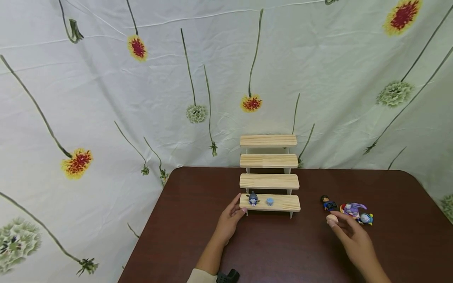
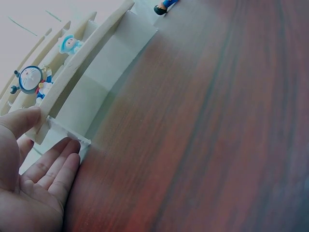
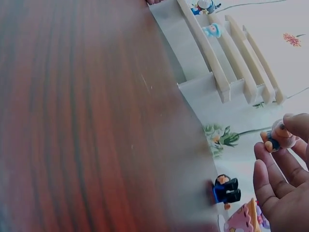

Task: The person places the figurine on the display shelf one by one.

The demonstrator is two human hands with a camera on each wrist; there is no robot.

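- Two hands out: right hand [image 1: 348, 232] has its fingers curled round a small peach toy [image 1: 332, 219], pinched at the tips; left hand [image 1: 231, 216] flat, fingers straight against the left end of the stand [image 1: 283, 203], gripping nothing.
- Stand lies left of and beyond the right grip; its steps run crosswise. Right hand carries the toy.
- Loose figures [image 1: 350, 209] lie on the bench [image 1: 276, 243] just beyond the right grip.
- Right wrist view alone shows the toy [image 3: 279, 135] between fingertips; the head view shows only its pale top.
- Left wrist view shows the round blue figure [image 2: 30, 80] on the lowest step, just above the thumb.
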